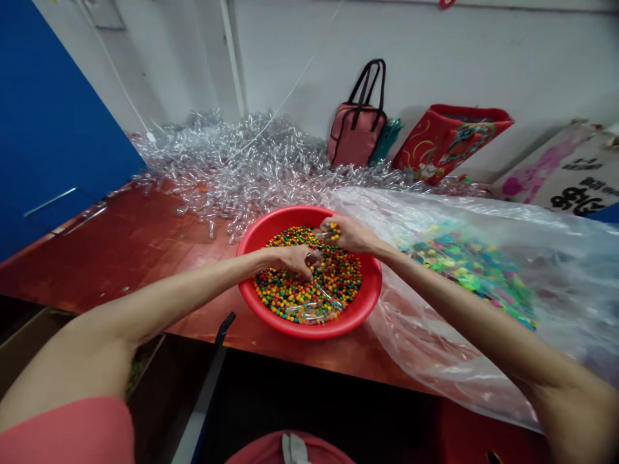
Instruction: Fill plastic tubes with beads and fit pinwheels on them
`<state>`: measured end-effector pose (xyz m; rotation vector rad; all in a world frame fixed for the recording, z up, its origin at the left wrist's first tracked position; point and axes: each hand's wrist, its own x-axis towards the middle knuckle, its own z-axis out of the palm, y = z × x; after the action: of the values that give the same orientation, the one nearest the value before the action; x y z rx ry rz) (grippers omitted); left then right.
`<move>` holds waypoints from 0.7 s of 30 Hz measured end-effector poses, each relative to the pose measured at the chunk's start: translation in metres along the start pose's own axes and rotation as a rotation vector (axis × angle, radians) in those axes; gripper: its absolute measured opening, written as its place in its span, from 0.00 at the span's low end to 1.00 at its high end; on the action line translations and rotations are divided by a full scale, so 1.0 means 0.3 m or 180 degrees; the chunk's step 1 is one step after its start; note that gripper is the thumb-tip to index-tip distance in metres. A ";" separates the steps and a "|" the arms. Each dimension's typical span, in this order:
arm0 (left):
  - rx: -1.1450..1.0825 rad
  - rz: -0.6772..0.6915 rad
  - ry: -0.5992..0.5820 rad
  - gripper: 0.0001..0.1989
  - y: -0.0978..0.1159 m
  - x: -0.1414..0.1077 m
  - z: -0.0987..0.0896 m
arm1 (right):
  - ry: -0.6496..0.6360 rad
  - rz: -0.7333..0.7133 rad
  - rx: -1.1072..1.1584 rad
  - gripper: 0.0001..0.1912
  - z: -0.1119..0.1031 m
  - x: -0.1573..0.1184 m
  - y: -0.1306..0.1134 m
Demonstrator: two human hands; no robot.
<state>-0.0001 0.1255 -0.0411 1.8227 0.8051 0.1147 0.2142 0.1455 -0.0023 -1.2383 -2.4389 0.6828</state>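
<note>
My right hand (pixel 352 233) grasps a clear plastic piece (pixel 321 234) with yellow balls showing at it, over the far side of the red tub (pixel 309 330). My left hand (pixel 293 259) looks like it is pinching another clear piece (pixel 314 258), low over the little balls (pixel 283 293), but it's blurry there. The little balls cover the bottom of the tub, and more clear pieces (pixel 316 312) lie on them, nearer to me. My right hand is near the rim, so if it tips the wrong way, balls could spill onto the red table (pixel 120 258) and roll off. Smooth plastic could slip if I pinch too lightly. My hands are close, so they could bump. My right arm (pixel 459 309) goes over the big plastic bag (pixel 401 354), so it could snag it.
</note>
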 end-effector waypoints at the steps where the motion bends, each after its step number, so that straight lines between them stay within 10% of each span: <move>1: -0.0108 0.0063 0.0014 0.13 0.005 -0.034 -0.014 | -0.0024 0.0026 -0.0608 0.06 0.024 0.030 0.004; 5: -0.0375 0.0028 0.0282 0.19 0.019 -0.186 -0.099 | -0.0493 -0.0333 -0.1915 0.17 0.185 0.131 -0.047; 11: -0.0289 0.0072 0.1146 0.18 0.037 -0.281 -0.237 | -0.1359 -0.1325 -0.1030 0.17 0.341 0.128 -0.154; 21: 0.1940 -0.0431 0.0721 0.11 0.021 -0.117 -0.224 | -0.1451 -0.0618 0.1903 0.13 0.158 -0.018 -0.164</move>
<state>-0.0538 0.1579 0.0020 2.3429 1.2159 -0.0178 0.1619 0.1032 -0.0153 -0.6489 -2.3465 1.6223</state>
